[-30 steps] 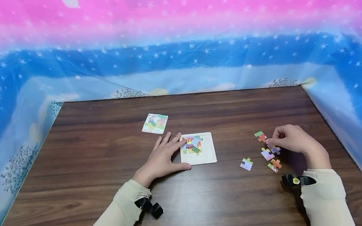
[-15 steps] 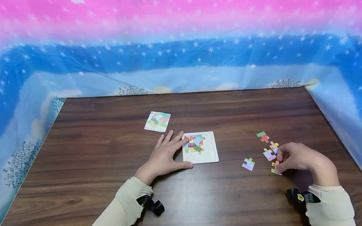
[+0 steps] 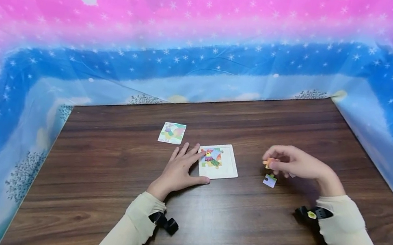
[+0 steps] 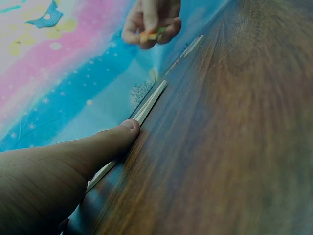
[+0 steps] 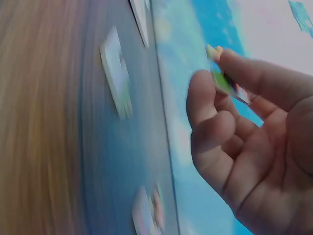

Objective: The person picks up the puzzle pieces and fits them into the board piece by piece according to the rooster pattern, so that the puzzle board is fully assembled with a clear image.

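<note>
The left hand (image 3: 178, 171), fingers straight and spread, lies at the left side of the puzzle tray (image 3: 229, 169), thumb touching its near edge. The right hand (image 3: 298, 163), raised over the worktop (image 3: 227, 228), pinches an orange puzzle piece (image 3: 269, 163) between thumb and bent fingers.

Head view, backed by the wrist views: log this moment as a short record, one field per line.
surface: dark wooden table
left hand: fingers spread, thumb touching the edge of the white tray
right hand: pinching an orange-and-green puzzle piece, raised off the table
tray contents: partly assembled rooster picture
loose: lilac-and-green piece on the table; more pieces blurred, count unclear
reference: small picture card, apart from the tray
</note>
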Tool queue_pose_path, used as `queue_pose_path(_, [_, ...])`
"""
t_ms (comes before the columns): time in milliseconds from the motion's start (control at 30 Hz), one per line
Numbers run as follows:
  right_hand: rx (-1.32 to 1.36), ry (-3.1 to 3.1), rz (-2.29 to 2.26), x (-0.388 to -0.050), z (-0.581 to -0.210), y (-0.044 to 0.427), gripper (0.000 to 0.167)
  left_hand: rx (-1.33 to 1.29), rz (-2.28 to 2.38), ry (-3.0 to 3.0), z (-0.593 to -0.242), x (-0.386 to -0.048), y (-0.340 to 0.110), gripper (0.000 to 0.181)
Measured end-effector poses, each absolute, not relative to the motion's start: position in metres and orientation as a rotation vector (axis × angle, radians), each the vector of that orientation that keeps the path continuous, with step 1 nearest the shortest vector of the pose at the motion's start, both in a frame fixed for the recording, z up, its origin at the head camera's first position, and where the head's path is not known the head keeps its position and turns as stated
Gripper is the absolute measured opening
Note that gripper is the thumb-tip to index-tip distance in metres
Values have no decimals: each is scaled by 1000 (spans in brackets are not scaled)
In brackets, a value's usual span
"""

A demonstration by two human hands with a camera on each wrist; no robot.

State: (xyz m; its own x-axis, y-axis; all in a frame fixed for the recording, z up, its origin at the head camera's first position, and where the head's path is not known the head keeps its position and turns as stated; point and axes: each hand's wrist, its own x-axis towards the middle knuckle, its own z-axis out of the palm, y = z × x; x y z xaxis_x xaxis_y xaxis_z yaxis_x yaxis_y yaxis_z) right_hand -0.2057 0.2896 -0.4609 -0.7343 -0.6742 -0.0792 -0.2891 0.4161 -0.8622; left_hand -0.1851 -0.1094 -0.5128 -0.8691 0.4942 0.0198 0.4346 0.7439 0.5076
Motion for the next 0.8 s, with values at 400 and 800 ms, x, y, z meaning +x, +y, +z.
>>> queue_pose_path(400, [-754,2289,-1406,-234,-480,225,12,749,779,2814,-512,-185,-108,92])
queue_pose_path(800, [-597,2339,-1461,-244,-476,193,37,726,754,2809,-511,-187,-108,92])
